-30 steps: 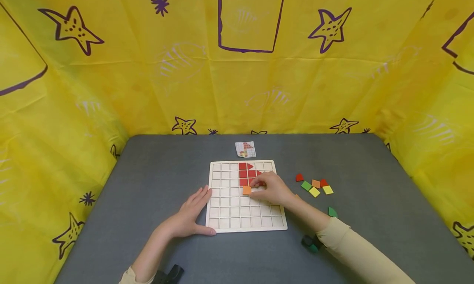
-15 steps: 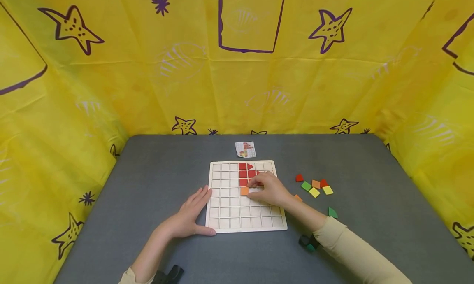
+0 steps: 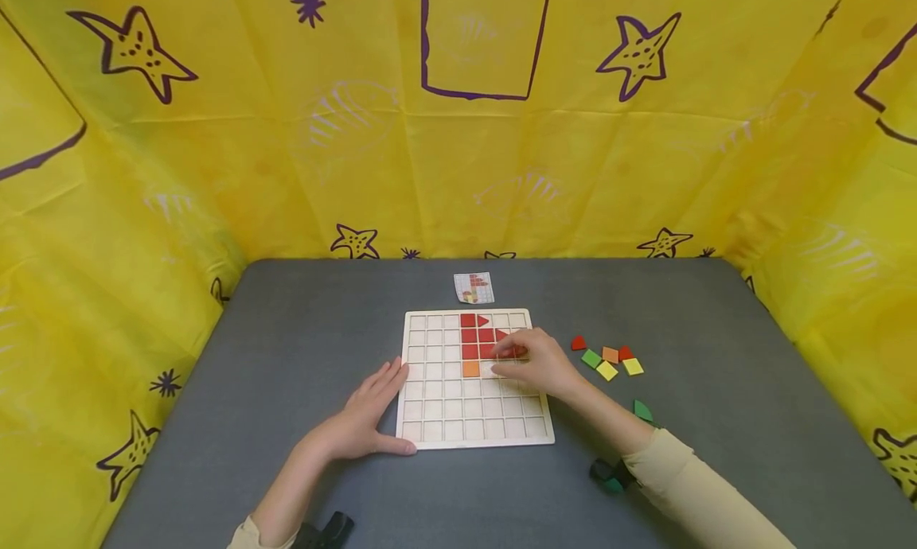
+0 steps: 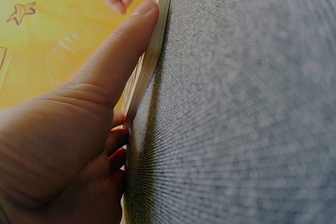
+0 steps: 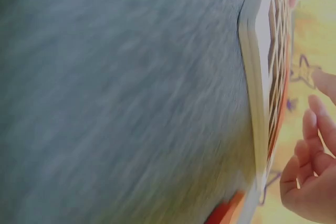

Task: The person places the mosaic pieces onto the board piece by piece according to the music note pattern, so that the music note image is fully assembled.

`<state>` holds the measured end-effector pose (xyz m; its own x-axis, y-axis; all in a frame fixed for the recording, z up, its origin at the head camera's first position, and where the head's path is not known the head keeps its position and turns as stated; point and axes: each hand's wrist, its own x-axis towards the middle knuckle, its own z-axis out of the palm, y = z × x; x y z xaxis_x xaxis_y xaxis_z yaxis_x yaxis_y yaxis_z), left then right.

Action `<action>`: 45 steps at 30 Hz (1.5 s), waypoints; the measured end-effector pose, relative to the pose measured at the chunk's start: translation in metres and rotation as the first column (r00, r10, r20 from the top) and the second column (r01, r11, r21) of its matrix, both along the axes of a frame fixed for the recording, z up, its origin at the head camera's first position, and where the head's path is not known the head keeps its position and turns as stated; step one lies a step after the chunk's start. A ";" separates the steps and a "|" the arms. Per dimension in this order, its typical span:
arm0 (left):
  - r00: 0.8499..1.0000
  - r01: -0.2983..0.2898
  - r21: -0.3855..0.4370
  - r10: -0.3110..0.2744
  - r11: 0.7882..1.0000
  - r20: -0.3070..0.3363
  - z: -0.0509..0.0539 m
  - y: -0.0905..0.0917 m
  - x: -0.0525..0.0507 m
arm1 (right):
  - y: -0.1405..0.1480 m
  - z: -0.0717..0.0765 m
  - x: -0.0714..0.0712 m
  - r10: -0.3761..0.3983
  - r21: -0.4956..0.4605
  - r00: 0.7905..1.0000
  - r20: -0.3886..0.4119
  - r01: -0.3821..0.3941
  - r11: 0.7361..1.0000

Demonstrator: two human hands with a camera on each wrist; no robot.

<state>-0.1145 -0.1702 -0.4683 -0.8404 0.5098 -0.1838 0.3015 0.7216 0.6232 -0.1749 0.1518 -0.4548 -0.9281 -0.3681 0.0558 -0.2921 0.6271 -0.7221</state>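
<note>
A pale wooden grid board [image 3: 433,410] lies on the table. Red squares and pointed red pieces [image 3: 469,336] fill cells in its upper part. Directly below them an orange square tile [image 3: 470,368] lies flat in a cell. My right hand [image 3: 540,364] hovers over the board just right of that tile, thumb and fingertips apart, holding nothing; it partly covers the red pieces at the right. My left hand [image 3: 358,422] rests against the board's left edge with fingers straight. In the left wrist view the left thumb [image 4: 121,51] lies along the board's edge [image 4: 157,45].
A small printed card [image 3: 474,288] with a coloured grid pattern lies behind the board. To the right are several loose red, green, orange and yellow pieces [image 3: 606,371]. A green piece [image 3: 642,410] lies nearer the right forearm. Yellow patterned cloth [image 3: 458,175] surrounds the table.
The orange tile, pinched by my right hand at first, has settled into its cell. My right hand has let go and moved slightly right. The left hand stays put.
</note>
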 end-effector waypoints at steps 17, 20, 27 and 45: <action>1.000 0.009 0.012 -0.009 1.000 -0.007 0.001 -0.001 0.000 | 0.091 -0.005 0.018 -0.289 -0.067 0.955 0.063 0.293 0.954; 1.000 0.008 0.011 -0.008 1.000 -0.009 0.001 -0.001 0.000 | 0.106 -0.007 0.022 -0.320 -0.007 0.947 0.035 0.320 0.947; 1.000 0.010 0.007 -0.010 1.000 -0.011 0.001 -0.001 0.000 | 0.126 -0.011 0.026 -0.319 0.057 0.947 -0.029 0.320 0.946; 1.000 0.005 0.006 -0.005 1.000 -0.011 -0.001 -0.001 -0.001 | 0.132 -0.010 0.023 -0.298 0.169 0.945 -0.137 0.319 0.933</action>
<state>-0.1151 -0.1712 -0.4692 -0.8399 0.5151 -0.1712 0.3119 0.7162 0.6243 -0.1517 0.2842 -0.4647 -0.9898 -0.0779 0.1192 -0.1317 0.8188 -0.5587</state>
